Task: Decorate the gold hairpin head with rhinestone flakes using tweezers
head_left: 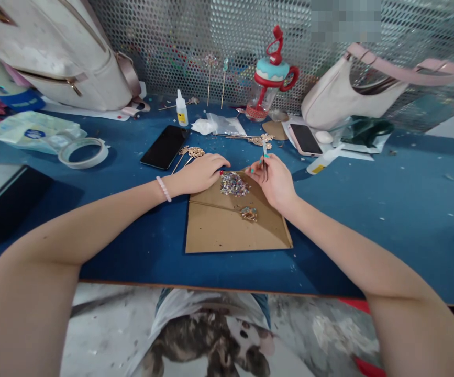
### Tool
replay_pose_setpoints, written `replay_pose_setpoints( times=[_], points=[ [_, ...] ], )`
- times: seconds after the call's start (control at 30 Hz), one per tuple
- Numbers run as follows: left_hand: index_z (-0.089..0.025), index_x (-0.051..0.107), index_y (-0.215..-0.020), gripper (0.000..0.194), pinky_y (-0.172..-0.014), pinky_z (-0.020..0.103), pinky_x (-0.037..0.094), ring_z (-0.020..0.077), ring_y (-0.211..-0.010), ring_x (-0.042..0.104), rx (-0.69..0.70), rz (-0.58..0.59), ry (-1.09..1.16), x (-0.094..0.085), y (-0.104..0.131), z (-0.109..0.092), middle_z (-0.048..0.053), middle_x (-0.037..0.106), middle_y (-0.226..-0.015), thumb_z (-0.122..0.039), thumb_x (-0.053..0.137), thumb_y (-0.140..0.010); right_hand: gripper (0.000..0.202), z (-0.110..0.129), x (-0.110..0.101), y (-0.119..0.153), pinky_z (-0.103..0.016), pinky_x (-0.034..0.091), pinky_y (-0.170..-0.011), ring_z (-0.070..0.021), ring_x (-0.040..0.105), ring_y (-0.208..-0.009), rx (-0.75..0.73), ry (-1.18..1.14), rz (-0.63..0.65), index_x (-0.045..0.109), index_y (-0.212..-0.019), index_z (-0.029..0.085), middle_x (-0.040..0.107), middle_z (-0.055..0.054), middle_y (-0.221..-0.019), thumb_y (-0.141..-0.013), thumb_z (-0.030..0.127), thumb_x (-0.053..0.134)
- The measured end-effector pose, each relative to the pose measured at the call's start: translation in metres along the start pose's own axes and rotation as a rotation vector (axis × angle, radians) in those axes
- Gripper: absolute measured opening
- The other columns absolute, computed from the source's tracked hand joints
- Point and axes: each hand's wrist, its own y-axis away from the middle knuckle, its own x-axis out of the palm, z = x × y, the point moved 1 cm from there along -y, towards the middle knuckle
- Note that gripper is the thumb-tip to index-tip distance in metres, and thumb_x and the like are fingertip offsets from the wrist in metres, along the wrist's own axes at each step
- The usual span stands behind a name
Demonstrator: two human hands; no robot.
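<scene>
Your heap of small, glittering, multicoloured chips (233,184) lies on the far part of the brown, flat cardboard sheet (227,235). Nearer you on that cardboard, a thin gold-coloured metal stick with a chip-covered ornamental head (249,213) lies flat, its shaft running toward the cardboard's left edge.

Your right hand (274,180), at the cardboard's far right, has its grip closed around a slim metal tool (265,148) that looks like tweezers; you cannot tell from here whether its tips are apart or together. Your left hand (201,175) rests at the cardboard's far left corner, fingertips just beside the heap; whether that grip pinches anything is hidden.

For clean handling, squeeze the tool lightly, since chips this fine would probably spring away under hard pressure. Let the left hand steady the cardboard, and keep your right wrist clear of the ornamental head, which could be nudged easily.

Beyond the cardboard's far left corner, gold openwork metal pins (194,152) and a black, flat phone (165,146) lie on the blue worktop (348,209). Farther beyond stands a small white plastic bottle with a yellow label (181,109); a similar tilted white bottle (324,160) is to the cardboard's far right.
</scene>
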Motion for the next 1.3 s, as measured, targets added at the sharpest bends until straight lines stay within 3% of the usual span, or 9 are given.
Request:
replay_pose_setpoints(
  times=[0.2,0.57,0.93,1.13,1.3],
  points=[
    [-0.016,0.061,-0.126,0.034,-0.109,0.054,0.05,0.0265,-0.123,0.06,-0.006,-0.004,-0.051,0.006,-0.002,-0.003,0.01,0.063,-0.13,-0.036,0.062,-0.099,0.028,-0.01,0.018,-0.002,-0.035,0.059,-0.084,-0.0156,0.066,-0.093,0.007,0.028,-0.043,0.064,-0.111,0.015,0.067,-0.006,-0.108,-0.099,0.04,0.059],
    [-0.016,0.062,-0.124,0.034,-0.108,0.054,0.049,0.0266,-0.123,0.06,-0.054,-0.032,-0.129,0.01,-0.001,-0.007,0.01,0.063,-0.129,-0.038,0.063,-0.098,0.029,-0.023,0.04,-0.014,-0.036,0.059,-0.085,-0.0157,0.065,-0.094,-0.032,0.024,-0.039,0.063,-0.115,0.016,0.066,-0.007,-0.112,-0.1,0.041,0.058],
    [-0.016,0.06,-0.127,0.034,-0.11,0.054,0.048,0.0264,-0.125,0.059,0.003,0.039,-0.079,0.0,0.001,-0.016,0.01,0.063,-0.132,-0.038,0.059,-0.1,0.03,-0.018,0.029,-0.01,-0.034,0.058,-0.082,-0.0145,0.065,-0.089,-0.067,0.047,-0.07,0.063,-0.112,0.016,0.066,-0.006,-0.107,-0.1,0.043,0.057],
    [-0.013,0.054,-0.136,0.065,-0.122,0.064,0.028,0.0353,-0.135,0.052,-0.018,0.098,-0.049,-0.003,0.001,-0.035,0.02,0.058,-0.142,-0.057,0.064,-0.089,0.03,-0.022,0.026,-0.013,-0.034,0.058,-0.083,-0.0146,0.065,-0.09,-0.079,0.079,-0.097,0.063,-0.112,0.016,0.066,-0.006,-0.107,-0.1,0.043,0.057],
    [-0.011,0.055,-0.131,0.072,-0.121,0.066,0.027,0.0379,-0.129,0.056,-0.077,0.08,-0.039,0.003,-0.007,-0.048,0.02,0.063,-0.133,-0.062,0.067,-0.082,0.031,-0.022,0.027,-0.013,-0.034,0.058,-0.082,-0.0147,0.065,-0.09,-0.096,0.069,-0.119,0.063,-0.112,0.016,0.066,-0.006,-0.106,-0.1,0.043,0.057]
  ],
)
